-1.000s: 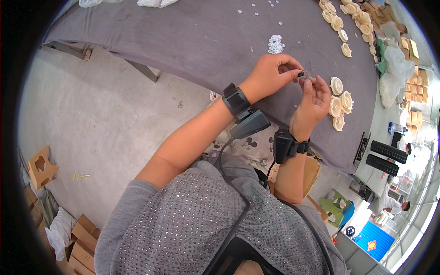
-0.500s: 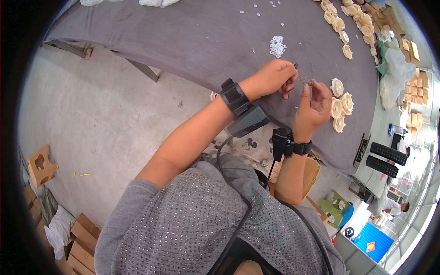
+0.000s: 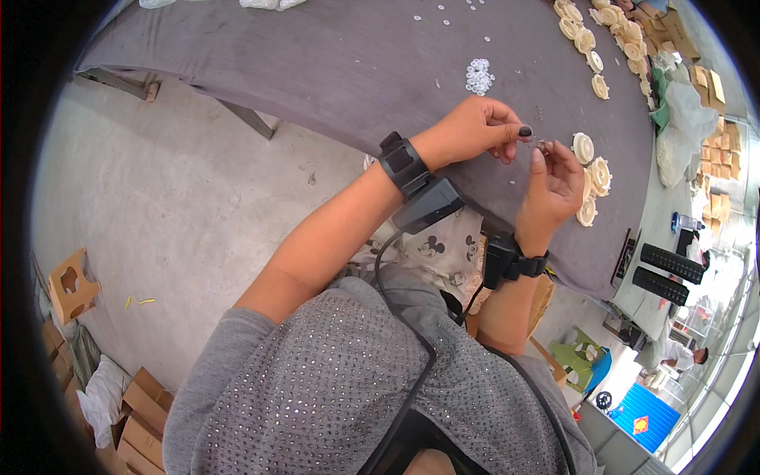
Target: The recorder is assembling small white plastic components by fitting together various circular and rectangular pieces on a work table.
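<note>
My left hand [image 3: 473, 128] and my right hand [image 3: 554, 186] meet above the grey cloth-covered table [image 3: 332, 71]. Between their fingertips sits a tiny metal part [image 3: 540, 144], pinched from both sides; it is too small to make out. Both wrists wear black bands, and a black cable runs from the left one down my body. Just right of my right hand lie a few cream round plastic parts [image 3: 594, 178] on the cloth.
A small heap of white rings [image 3: 478, 76] lies beyond my hands. More cream round parts [image 3: 602, 36] line the far right of the table. Cardboard boxes [image 3: 716, 142] and a clear bag stand at right. Concrete floor [image 3: 158, 206] lies left, with boxes at lower left.
Both hands stayed together over the table edge; my left hand shifted slightly and the fingertips closed in on the tiny part.
</note>
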Demonstrator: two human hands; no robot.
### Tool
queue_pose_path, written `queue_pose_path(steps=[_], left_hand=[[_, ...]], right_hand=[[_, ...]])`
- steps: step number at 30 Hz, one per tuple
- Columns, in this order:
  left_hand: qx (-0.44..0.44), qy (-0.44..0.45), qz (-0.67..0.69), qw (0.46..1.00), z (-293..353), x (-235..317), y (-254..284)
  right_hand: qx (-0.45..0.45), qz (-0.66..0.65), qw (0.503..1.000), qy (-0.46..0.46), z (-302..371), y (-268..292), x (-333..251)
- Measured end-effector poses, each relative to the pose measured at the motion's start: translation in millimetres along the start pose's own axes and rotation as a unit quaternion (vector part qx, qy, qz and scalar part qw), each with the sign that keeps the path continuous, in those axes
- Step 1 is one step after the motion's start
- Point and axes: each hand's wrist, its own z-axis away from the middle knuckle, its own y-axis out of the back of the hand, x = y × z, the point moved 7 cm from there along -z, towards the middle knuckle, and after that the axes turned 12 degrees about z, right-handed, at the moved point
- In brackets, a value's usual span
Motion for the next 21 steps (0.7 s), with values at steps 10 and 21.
queue_pose_path(steps=[10, 21], left_hand=[[0.008, -0.004, 0.008, 1.0, 1.2, 2.5, 0.0], [0.024, -0.029, 0.007, 0.999, 0.4, 3.5, 3.6]], right_hand=[[-0.049, 0.006, 0.996, -0.075, -3.0, -4.8, 1.9], [-0.128, 0.025, 0.982, -0.135, -5.5, -12.2, 10.4]])
